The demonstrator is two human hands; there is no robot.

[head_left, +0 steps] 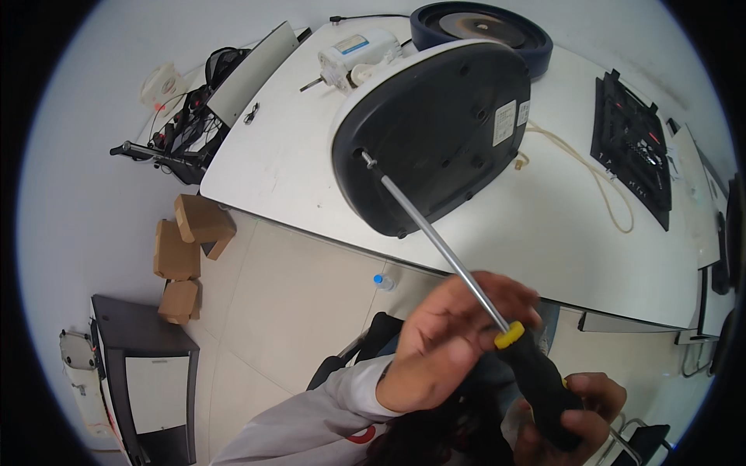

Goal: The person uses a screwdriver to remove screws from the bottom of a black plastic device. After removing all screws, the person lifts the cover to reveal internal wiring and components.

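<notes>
right hand [608,398] wraps the handle of the screwdriver [472,284], left hand [447,330] half-curled at the shaft, contact unclear, long axis running up-left from both hands toward the tilted black base [427,124] on the white table [272,159], left hand nearer.

A plain pale wall [101,116] runs behind the white worktop [287,155] and along its left, cream tiled floor [272,311] spreads before it, and a dark cabinet [148,318] with a white panel [159,392] stands to the worktop's front left.
</notes>
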